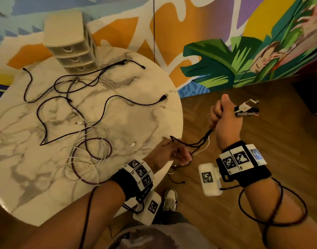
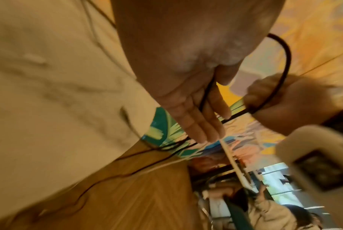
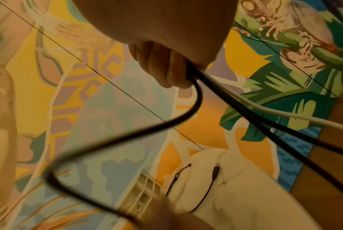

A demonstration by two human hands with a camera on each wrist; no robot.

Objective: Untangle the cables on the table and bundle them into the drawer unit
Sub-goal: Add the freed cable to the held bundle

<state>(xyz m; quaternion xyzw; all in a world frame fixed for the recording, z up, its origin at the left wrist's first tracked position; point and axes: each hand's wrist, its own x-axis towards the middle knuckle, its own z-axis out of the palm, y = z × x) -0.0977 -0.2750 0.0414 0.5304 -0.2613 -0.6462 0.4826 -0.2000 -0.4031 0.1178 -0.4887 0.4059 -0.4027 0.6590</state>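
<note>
A tangle of black, white and purple cables (image 1: 86,123) lies spread over the round marble table (image 1: 136,114). The beige drawer unit (image 1: 71,44) stands at the table's far edge with all three drawers closed. Off the table's right side, my right hand (image 1: 224,114) grips a bundle of cable ends, and their plugs (image 1: 246,108) stick out past the thumb. Black and white strands (image 1: 199,142) sag from that fist to my left hand (image 1: 174,153) at the table's near right edge. In the left wrist view a black cable (image 2: 204,99) runs between that hand's thumb and fingers (image 2: 194,121).
A painted mural wall (image 1: 226,60) stands behind the table, and wooden floor (image 1: 262,177) lies to the right. A cable end (image 1: 177,180) dangles below the table edge above my shoe (image 1: 170,198). Two loose plugs (image 3: 215,169) lie near the drawer unit (image 3: 145,191).
</note>
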